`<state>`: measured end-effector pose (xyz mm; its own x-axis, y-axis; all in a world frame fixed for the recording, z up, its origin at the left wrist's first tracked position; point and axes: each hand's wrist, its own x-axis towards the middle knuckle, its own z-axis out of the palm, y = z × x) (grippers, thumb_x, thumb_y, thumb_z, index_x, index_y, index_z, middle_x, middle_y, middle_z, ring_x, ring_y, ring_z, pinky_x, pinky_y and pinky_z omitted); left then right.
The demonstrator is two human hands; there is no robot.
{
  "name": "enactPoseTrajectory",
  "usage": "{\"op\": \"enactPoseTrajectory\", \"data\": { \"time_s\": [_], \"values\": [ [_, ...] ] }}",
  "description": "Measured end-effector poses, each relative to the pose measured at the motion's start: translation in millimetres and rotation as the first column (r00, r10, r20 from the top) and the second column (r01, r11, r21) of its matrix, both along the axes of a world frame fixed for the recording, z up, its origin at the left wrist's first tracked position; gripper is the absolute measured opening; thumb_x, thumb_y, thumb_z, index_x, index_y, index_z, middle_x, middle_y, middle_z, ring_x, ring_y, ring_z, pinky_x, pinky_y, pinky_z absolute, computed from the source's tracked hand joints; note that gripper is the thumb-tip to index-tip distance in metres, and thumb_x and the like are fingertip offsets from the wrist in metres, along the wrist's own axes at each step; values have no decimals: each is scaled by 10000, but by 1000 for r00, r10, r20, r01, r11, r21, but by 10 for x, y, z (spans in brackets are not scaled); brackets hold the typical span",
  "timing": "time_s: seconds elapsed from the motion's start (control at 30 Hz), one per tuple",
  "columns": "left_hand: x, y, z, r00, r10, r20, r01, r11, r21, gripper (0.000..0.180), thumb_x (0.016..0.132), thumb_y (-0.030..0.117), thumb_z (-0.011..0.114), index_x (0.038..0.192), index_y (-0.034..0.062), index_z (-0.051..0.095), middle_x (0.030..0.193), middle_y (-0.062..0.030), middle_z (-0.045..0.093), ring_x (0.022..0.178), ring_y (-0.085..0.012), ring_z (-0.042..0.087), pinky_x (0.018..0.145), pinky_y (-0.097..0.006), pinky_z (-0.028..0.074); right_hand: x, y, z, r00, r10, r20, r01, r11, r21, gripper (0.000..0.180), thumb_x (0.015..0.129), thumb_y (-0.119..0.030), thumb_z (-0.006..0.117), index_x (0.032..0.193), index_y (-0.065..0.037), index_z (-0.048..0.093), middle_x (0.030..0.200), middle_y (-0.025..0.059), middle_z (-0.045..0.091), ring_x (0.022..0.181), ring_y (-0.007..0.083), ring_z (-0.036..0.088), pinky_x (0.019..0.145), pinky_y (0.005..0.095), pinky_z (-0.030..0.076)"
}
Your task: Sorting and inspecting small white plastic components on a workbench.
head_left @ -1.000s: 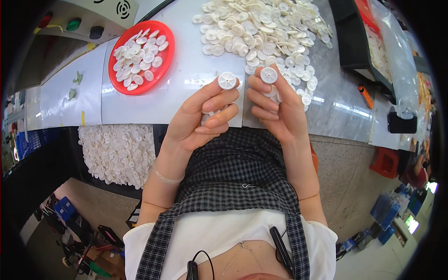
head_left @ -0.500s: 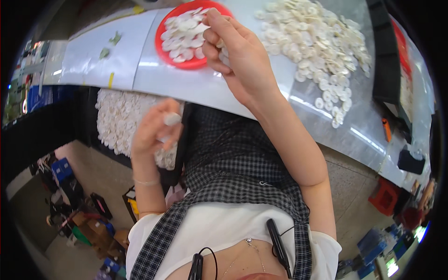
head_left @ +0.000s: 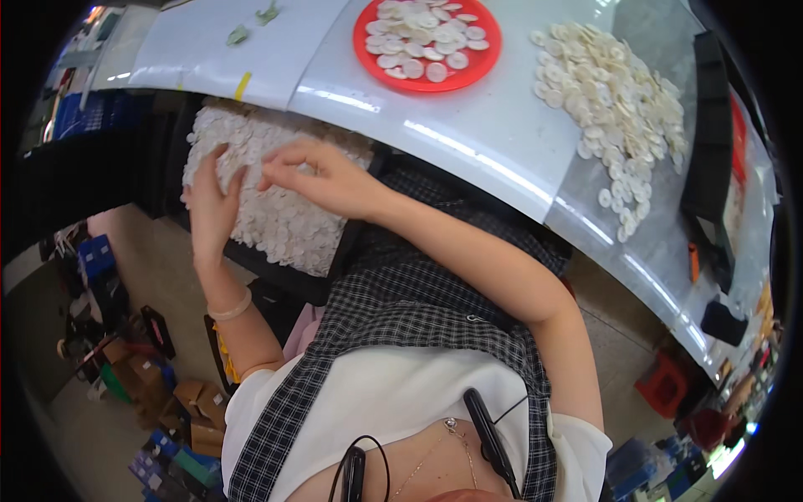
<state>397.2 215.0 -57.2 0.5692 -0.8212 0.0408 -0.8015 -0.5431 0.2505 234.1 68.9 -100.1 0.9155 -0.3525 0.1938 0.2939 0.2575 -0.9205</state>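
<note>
My left hand is over the black bin of white round discs, fingers apart and nothing visible in them. Close beside it, above the same discs, my right hand reaches across from the right. Its fingers are bent together toward the thumb, and whatever they may hold is hidden. On the table beyond, a red round plate carries more of the white discs. A large loose heap of pale discs lies to its right, trailing toward the table's near edge.
The white table curves across in front of me. Small green scraps lie at its far left. A black tray, an orange-handled tool and a black pad are at the right. A red stool stands below.
My right hand has moved from beside the red plate down left to the bin. My left hand has shifted left, and the disc seen at its fingers is gone. The view has shifted.
</note>
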Motion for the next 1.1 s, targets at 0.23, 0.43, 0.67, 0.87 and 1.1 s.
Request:
{"op": "enactPoseTrajectory", "data": {
  "time_s": [0.23, 0.43, 0.67, 0.87, 1.1],
  "values": [
    [-794, -744, 323, 926, -270, -263, 107, 858, -503, 172, 907, 43, 570, 1065, -5, 617, 989, -86, 668, 945, -158, 611, 893, -288, 442, -1249, -176, 297, 966, -185, -179, 99, 909, -404, 133, 806, -106, 709, 903, -37, 650, 838, 83, 633, 752, 195, 633, 664, 311, 495],
    [-1783, -1557, 258, 658, -678, -329, 480, 713, -511, 267, 768, -15, 673, 1029, 1, 618, 1068, -127, 624, 1018, -290, 590, 901, -348, 448, -2537, -416, 450, 703, -672, -233, 477, 688, -546, 166, 761, -100, 748, 887, -43, 654, 860, 60, 645, 792, 185, 621, 699, 296, 486],
    [-2197, -2646, 87, 644, -764, -28, 668, 579, -467, 599, 805, 231, 724, 1303, 35, 454, 1392, -237, 367, 1297, -387, 352, 1064, -448, 314, -3154, -741, 466, 178, -984, -20, 312, 75, -947, 829, 610, -393, 849, 1274, -55, 488, 1415, 209, 359, 1282, 374, 381, 1028, 445, 332],
    [-2109, -3163, -187, 729, -679, -83, 648, 724, -238, 765, 881, 500, 578, 1427, 31, 319, 1445, -351, 226, 1375, -465, 200, 1112, -493, 212, -2997, -872, 323, 173, -979, -104, 262, 148, -954, 1024, 626, -514, 780, 1425, -62, 327, 1472, 265, 250, 1359, 425, 266, 1084, 520, 245],
    [-2453, -2663, -199, 721, -686, -94, 646, 715, -266, 727, 888, 429, 597, 1418, 18, 318, 1452, -295, 253, 1377, -458, 188, 1123, -491, 183, -2842, -916, 260, 297, -950, -99, 277, 185, -943, 869, 706, -446, 749, 1396, -76, 373, 1457, 275, 264, 1361, 421, 270, 1096, 493, 265]
  ]
}}
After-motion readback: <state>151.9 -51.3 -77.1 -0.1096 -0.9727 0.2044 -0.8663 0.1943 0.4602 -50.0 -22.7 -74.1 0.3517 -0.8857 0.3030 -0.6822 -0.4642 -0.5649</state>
